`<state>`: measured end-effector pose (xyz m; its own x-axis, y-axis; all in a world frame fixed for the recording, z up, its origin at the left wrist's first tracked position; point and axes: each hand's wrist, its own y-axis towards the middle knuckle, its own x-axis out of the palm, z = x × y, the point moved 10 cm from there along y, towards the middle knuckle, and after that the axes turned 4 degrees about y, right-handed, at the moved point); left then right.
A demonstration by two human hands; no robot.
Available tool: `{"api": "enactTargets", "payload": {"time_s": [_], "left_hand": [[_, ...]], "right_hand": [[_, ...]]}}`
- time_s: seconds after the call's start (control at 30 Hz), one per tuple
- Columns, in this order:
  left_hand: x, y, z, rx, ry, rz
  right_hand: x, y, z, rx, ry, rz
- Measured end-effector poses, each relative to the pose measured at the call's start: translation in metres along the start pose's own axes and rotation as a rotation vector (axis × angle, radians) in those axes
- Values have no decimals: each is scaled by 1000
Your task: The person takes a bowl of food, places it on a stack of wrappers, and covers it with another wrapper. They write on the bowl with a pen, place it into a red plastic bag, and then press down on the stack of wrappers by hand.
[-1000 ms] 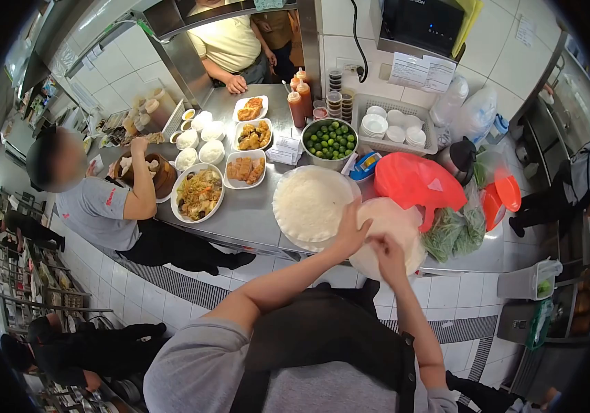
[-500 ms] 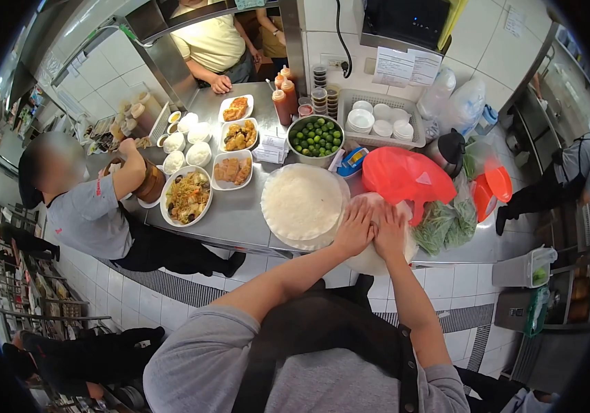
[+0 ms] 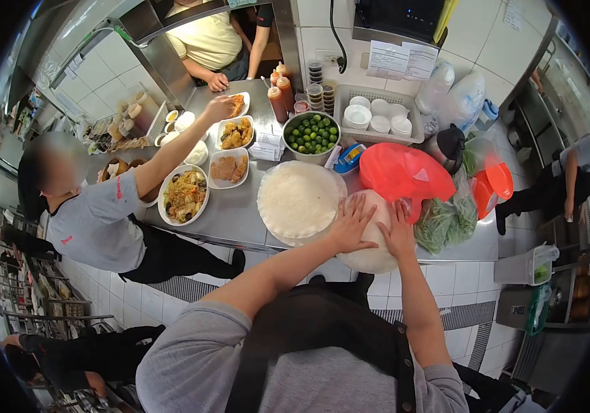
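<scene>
Both my hands lie spread on a round, pale wrapper stack [image 3: 372, 258] at the front edge of the steel counter. My left hand [image 3: 352, 224] presses on its left part, fingers apart. On its right part rests my right hand [image 3: 398, 233], also with fingers apart, near a red plastic bag [image 3: 405, 172]. A second round, pale stack [image 3: 298, 201] sits just left of the first and partly beside my left wrist. To the right of my right hand are leafy greens in a clear bag [image 3: 446, 224].
Behind the stacks stand a bowl of green limes [image 3: 312, 138] and a basket of white containers [image 3: 416, 134]. Dishes of food [image 3: 185, 195] line the left counter [image 3: 240, 217]. A co-worker [image 3: 102, 213] reaches across there. An orange container [image 3: 498, 181] is at the right.
My hands have moved apart, uncovering the middle of the stack. The co-worker at left has stretched an arm to the farthest food dish. Another person's arm now shows at the window.
</scene>
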<state>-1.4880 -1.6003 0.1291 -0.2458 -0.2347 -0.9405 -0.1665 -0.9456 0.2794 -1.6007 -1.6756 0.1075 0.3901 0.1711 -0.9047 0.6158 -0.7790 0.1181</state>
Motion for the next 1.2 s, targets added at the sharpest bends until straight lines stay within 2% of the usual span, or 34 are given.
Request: {"api": "enactTargets", "payload": {"time_s": [0.23,0.3,0.37,0.43,0.47,0.53,0.57,0.63,0.77,0.83,0.9,1.07,1.2], "left_hand": [[8,1,-1,-21,75,-24],[10,1,0,-26,82,-32],[0,10,3,-29,91,-37],[11,23,-3,-161,-33,-260],[7,28,2,-163,-32,-261],[-12,40,16,-88,50,-106],[5,37,11,-88,51,-108],[26,25,10,16,-6,112],[16,27,7,22,63,39],[32,28,3,-24,17,-136],[28,27,7,-12,10,-106],[13,-8,28,117,-45,-79],[-1,-29,33,109,-136,-120]], "right_hand": [[-9,-3,-6,-31,-73,92],[2,0,0,34,-67,-45],[3,-1,-1,18,-77,-45],[3,1,0,-1,-87,-45],[4,1,2,11,-75,-54],[7,1,4,22,-58,-63],[3,1,2,12,31,-23],[2,1,5,13,122,13],[14,5,14,-13,-46,20],[10,0,14,-29,-110,45],[11,4,14,66,-72,-73],[17,5,21,48,-30,-52],[23,11,25,54,-11,-55]]}}
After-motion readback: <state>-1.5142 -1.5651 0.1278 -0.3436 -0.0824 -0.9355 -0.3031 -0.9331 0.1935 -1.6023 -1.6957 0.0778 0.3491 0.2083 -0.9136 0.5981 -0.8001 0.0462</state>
